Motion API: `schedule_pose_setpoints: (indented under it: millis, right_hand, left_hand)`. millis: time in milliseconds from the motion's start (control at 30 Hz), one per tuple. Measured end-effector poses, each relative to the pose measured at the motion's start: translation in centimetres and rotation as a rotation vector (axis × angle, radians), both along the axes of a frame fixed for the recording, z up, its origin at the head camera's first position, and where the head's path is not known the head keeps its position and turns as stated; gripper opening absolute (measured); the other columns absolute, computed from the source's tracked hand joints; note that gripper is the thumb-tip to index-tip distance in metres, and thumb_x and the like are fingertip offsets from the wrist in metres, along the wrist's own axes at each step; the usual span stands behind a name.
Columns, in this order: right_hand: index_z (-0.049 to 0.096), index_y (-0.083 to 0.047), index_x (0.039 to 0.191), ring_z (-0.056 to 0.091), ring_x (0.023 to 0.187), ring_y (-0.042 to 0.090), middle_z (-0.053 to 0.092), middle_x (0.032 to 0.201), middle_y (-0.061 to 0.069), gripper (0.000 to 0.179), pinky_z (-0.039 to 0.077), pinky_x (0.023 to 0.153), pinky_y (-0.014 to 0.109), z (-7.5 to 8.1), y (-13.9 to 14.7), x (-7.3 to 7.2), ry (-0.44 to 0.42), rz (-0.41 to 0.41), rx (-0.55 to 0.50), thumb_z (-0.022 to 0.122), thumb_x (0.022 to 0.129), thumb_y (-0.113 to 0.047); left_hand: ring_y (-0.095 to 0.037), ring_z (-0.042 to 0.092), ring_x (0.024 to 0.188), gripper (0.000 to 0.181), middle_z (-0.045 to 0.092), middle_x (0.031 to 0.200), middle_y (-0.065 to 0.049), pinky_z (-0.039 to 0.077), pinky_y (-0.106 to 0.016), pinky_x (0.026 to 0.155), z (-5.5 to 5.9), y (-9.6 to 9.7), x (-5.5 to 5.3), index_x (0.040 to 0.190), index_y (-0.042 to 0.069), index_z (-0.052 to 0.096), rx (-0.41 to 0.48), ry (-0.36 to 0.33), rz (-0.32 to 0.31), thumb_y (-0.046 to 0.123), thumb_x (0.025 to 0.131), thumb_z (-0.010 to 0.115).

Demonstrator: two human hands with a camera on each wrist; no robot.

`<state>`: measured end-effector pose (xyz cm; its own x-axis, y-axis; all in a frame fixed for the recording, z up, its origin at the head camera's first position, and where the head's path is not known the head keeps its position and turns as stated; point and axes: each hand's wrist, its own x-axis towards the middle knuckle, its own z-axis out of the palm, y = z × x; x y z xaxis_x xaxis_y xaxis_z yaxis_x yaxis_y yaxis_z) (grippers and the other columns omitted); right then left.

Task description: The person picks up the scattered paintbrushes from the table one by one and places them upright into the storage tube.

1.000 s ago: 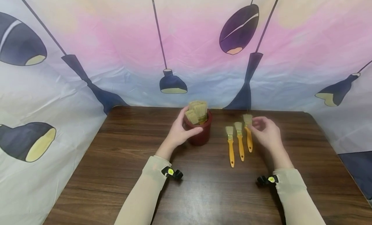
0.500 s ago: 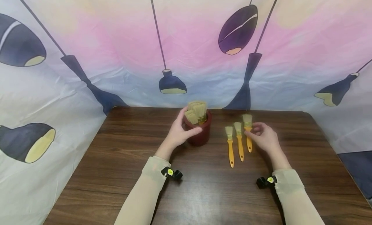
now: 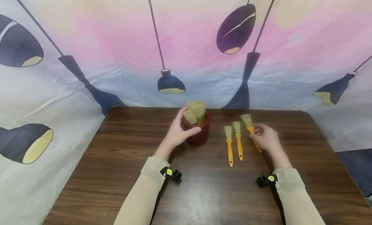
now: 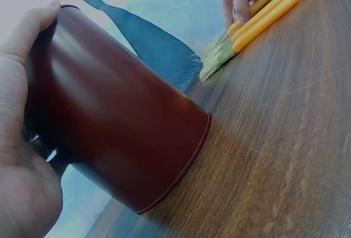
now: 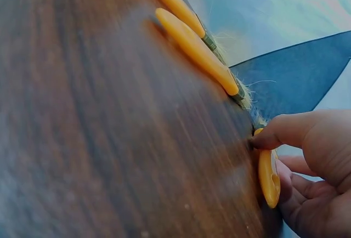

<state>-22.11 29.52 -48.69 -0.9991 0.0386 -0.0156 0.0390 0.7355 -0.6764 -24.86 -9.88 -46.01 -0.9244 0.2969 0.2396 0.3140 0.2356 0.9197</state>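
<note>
A dark red cup (image 3: 200,134) (image 4: 115,117) stands on the brown wooden table (image 3: 203,186), with several brushes (image 3: 195,111) bristle-up inside it. My left hand (image 3: 178,131) (image 4: 22,139) grips the cup from its left side. My right hand (image 3: 265,138) (image 5: 312,161) pinches the orange handle of a brush (image 3: 251,129) (image 5: 267,177), tilted with its bristles toward the cup. Two more orange-handled brushes (image 3: 233,142) (image 5: 186,35) lie side by side on the table just left of that hand.
A printed cloth backdrop (image 3: 186,50) with lamp shapes closes in the table at the back and on both sides. Bare wood lies in front of the cup and brushes, between my two sleeved forearms (image 3: 145,192).
My right hand came down on the rightmost brush, took hold of its handle and turned it askew from the other two. My left hand stayed on the cup.
</note>
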Motion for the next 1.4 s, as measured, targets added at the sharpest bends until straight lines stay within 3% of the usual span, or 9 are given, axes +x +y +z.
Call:
schedule_pose_setpoints:
  millis: [200,567,800,1033,1233,1400]
  right_hand:
    - [0.057,0.008,0.150,0.069,0.115,0.044,0.071,0.127,0.028,0.067,0.059,0.088,0.054,0.1,-0.1,0.1,0.012,-0.020,0.000,0.076,0.105,-0.037]
    - [0.062,0.006,0.146,0.071,0.111,0.042,0.073,0.123,0.027,0.054,0.058,0.085,0.049,-0.1,-0.3,0.0,0.034,-0.061,-0.023,0.075,0.105,-0.027]
    - [0.062,0.003,0.148,0.070,0.114,0.042,0.072,0.125,0.026,0.054,0.056,0.081,0.038,0.1,0.0,0.1,0.052,-0.055,-0.071,0.073,0.107,-0.030]
    - [0.062,0.001,0.148,0.069,0.114,0.040,0.071,0.124,0.025,0.053,0.054,0.079,0.019,1.0,0.1,0.1,0.114,-0.007,-0.206,0.075,0.106,-0.027]
    - [0.064,-0.001,0.147,0.069,0.108,0.018,0.072,0.120,0.021,0.047,0.053,0.082,0.013,2.7,-0.7,0.4,0.213,0.060,-0.257,0.076,0.106,-0.021]
    - [0.062,-0.002,0.148,0.066,0.104,0.003,0.071,0.120,0.019,0.046,0.054,0.085,0.013,4.7,-2.0,1.0,0.242,0.134,-0.277,0.074,0.107,-0.018]
  left_hand:
    - [-0.031,0.049,0.150,0.102,0.049,0.162,-0.010,0.042,-0.059,0.121,0.0,-0.1,0.0,0.171,0.033,0.032,0.005,-0.001,0.000,0.042,0.087,0.091]
    - [-0.032,0.050,0.150,0.105,0.050,0.161,-0.012,0.043,-0.058,0.120,0.2,-0.1,0.1,0.171,0.029,0.032,0.010,-0.003,0.004,0.047,0.086,0.091]
    - [-0.032,0.050,0.150,0.102,0.051,0.161,-0.011,0.043,-0.059,0.120,0.2,0.0,0.1,0.171,0.030,0.032,0.004,0.002,0.005,0.041,0.087,0.091]
    - [-0.032,0.049,0.151,0.102,0.050,0.162,-0.010,0.042,-0.060,0.121,0.2,0.1,0.1,0.171,0.031,0.033,0.005,-0.006,0.003,0.038,0.088,0.091]
    - [-0.031,0.050,0.150,0.103,0.050,0.161,-0.010,0.043,-0.058,0.121,0.1,0.0,0.1,0.171,0.031,0.033,0.008,-0.001,0.000,0.040,0.087,0.091]
    - [-0.031,0.049,0.150,0.102,0.049,0.162,-0.010,0.043,-0.059,0.121,0.0,0.0,0.0,0.171,0.032,0.032,0.008,-0.002,-0.004,0.040,0.088,0.091]
